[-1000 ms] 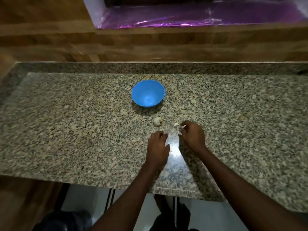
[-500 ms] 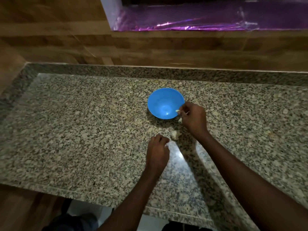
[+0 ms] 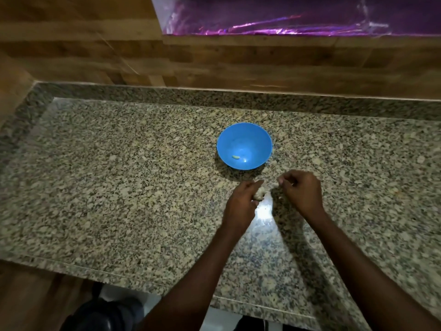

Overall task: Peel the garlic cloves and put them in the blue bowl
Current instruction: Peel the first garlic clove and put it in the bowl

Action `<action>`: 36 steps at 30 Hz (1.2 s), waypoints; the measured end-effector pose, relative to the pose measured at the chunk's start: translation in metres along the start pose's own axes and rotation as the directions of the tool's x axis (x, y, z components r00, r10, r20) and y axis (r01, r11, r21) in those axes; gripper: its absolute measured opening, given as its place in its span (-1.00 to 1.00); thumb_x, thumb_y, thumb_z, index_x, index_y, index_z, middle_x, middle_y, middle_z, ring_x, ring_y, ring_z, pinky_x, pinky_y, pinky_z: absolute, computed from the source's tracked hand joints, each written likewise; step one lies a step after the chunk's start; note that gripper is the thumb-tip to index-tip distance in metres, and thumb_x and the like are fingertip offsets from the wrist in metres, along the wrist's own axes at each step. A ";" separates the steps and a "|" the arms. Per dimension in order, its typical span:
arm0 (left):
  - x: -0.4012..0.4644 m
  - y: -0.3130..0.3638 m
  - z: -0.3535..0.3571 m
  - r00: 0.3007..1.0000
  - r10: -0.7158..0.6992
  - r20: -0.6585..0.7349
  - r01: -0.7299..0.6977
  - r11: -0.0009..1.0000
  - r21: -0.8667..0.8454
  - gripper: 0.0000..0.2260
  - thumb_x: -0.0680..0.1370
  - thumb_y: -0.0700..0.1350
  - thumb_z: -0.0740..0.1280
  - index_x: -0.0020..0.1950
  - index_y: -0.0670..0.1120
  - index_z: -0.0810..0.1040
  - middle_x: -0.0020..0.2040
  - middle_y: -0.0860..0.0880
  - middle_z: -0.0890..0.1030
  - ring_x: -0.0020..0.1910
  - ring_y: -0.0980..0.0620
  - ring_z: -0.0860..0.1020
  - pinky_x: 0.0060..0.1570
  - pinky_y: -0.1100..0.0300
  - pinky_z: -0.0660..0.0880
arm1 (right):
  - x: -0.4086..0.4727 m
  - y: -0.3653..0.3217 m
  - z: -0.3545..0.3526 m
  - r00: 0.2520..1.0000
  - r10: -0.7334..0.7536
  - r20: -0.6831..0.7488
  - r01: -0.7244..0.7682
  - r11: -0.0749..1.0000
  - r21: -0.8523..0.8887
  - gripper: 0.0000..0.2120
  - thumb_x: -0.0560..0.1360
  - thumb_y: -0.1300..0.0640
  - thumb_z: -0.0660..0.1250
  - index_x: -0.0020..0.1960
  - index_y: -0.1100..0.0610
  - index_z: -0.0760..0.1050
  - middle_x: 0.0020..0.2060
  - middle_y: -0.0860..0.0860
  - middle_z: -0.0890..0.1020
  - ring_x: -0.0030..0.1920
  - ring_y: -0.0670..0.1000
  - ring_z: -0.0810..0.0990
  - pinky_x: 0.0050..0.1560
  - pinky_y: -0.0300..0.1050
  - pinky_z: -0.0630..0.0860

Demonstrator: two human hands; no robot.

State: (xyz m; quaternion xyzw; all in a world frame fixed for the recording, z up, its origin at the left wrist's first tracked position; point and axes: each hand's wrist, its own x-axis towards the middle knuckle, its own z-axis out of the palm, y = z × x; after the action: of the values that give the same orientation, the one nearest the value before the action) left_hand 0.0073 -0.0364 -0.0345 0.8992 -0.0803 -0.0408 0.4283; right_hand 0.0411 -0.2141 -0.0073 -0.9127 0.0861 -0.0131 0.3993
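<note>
One peeled clove (image 3: pixel 235 157) lies in the blue bowl (image 3: pixel 260 142); left hand (image 3: pixel 241 204) grips the garlic bulb (image 3: pixel 260 194). Right hand (image 3: pixel 301 192) hovers beside it, fingers curled; whether it pinches anything, I cannot tell.

Blue bowl (image 3: pixel 253 139), speckled granite counter (image 3: pixel 119 187)

Dim scene; bright glare patch on countertop (image 3: pixel 263 211) near hands; corners dark; wide-angle bowing.

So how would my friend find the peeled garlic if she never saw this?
Start at the speckled granite counter and find the round blue plastic bowl near its middle. The small pale peeled garlic clove lies inside it; the lumpy garlic bulb sits outside, held in the left hand.
</note>
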 end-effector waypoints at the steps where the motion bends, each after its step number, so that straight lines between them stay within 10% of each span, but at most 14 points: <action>1: 0.004 0.002 0.002 1.000 -0.001 0.015 0.001 1.000 0.020 -0.53 0.52 -0.39 0.34 0.41 -0.10 0.53 0.31 -0.14 0.52 0.27 -0.10 0.52 0.18 0.04 0.51 | -0.009 0.010 0.002 0.998 0.037 0.049 -0.038 0.999 0.020 -0.93 0.47 0.17 0.48 -0.20 0.09 0.67 -0.34 -0.01 0.67 -0.27 0.01 0.64 -0.24 -0.18 0.42; 8: 0.005 0.028 0.011 0.967 -0.247 0.058 0.252 0.908 -0.334 -0.67 0.46 -0.40 0.42 0.18 -0.14 0.64 -0.11 0.02 0.65 -0.23 0.31 0.59 -0.24 0.47 0.47 | -0.031 0.035 0.003 0.926 0.211 0.313 -0.332 0.849 0.411 -0.92 0.51 0.30 0.45 -0.17 0.26 0.65 -0.38 0.26 0.67 -0.39 0.22 0.67 -0.23 0.29 0.66; 13: 0.003 0.039 0.023 0.947 -0.295 0.128 0.321 0.847 -0.423 -0.64 0.47 -0.40 0.44 0.24 -0.17 0.63 -0.18 0.04 0.65 -0.29 0.29 0.62 -0.28 0.37 0.55 | -0.034 0.040 -0.025 0.913 0.200 0.355 -0.363 0.794 0.487 -0.90 0.49 0.33 0.46 -0.20 0.30 0.65 -0.40 0.28 0.66 -0.42 0.25 0.67 -0.36 0.19 0.66; 19: 0.002 0.046 0.035 0.964 -0.258 0.062 0.263 0.897 -0.356 -0.61 0.45 -0.31 0.51 0.26 -0.12 0.64 0.00 -0.22 0.70 -0.10 0.03 0.63 0.01 0.10 0.62 | -0.035 0.045 -0.045 0.890 0.209 0.405 -0.424 0.708 0.565 -0.94 0.44 0.37 0.47 -0.20 0.36 0.64 -0.33 0.30 0.68 -0.40 0.14 0.66 -0.32 -0.11 0.62; 26: 0.000 0.052 0.043 0.968 -0.249 0.040 0.246 0.898 -0.364 -0.62 0.44 -0.30 0.52 0.25 -0.14 0.65 -0.15 -0.01 0.68 -0.22 0.18 0.60 -0.09 0.22 0.61 | -0.040 0.048 -0.049 0.876 0.265 0.403 -0.471 0.648 0.598 -0.88 0.43 0.33 0.49 -0.15 0.41 0.64 -0.32 0.29 0.67 -0.38 0.14 0.62 -0.31 -0.09 0.63; 36: -0.003 0.057 0.040 0.970 -0.224 0.096 0.244 0.904 -0.350 -0.62 0.40 -0.31 0.53 0.19 -0.10 0.69 -0.02 -0.07 0.73 -0.02 -0.08 0.70 0.09 -0.02 0.63 | -0.023 0.038 -0.067 0.829 0.186 0.527 -0.409 0.845 0.345 -0.93 0.37 0.37 0.52 -0.14 0.30 0.70 -0.28 0.28 0.70 -0.22 0.26 0.73 -0.06 0.15 0.67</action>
State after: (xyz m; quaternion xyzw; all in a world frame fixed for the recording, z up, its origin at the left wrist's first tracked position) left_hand -0.0070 -0.1017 -0.0155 0.8074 0.0256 -0.1300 0.5749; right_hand 0.0067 -0.2845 0.0119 -0.7461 0.1257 0.2550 0.6020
